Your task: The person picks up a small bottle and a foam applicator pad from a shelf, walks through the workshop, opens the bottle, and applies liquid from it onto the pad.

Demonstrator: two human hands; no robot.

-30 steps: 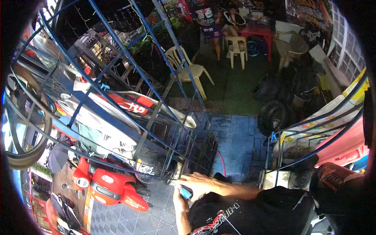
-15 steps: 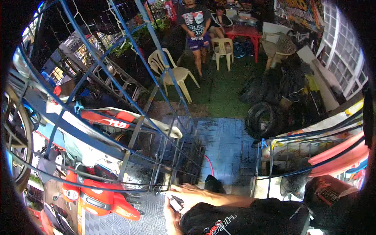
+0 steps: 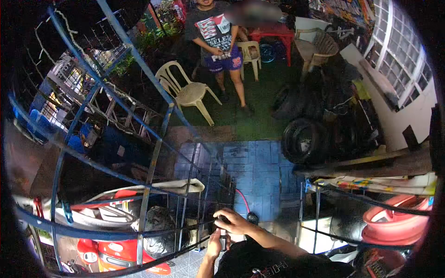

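L hand is curling by a small grey thing; can't tell if it's gripping. R hand is bending its fingers just above; grip unclear too. Grey thing's sitting low-centre, nr the blue gate. Red scooter is standing lower L, behind bars. Further off, a person w/ dark tee is standing nr a plastic chair.

Dim, noisy; heavy fisheye, black corners, railing bowed; white panel blown out low right; smeared patch above red table
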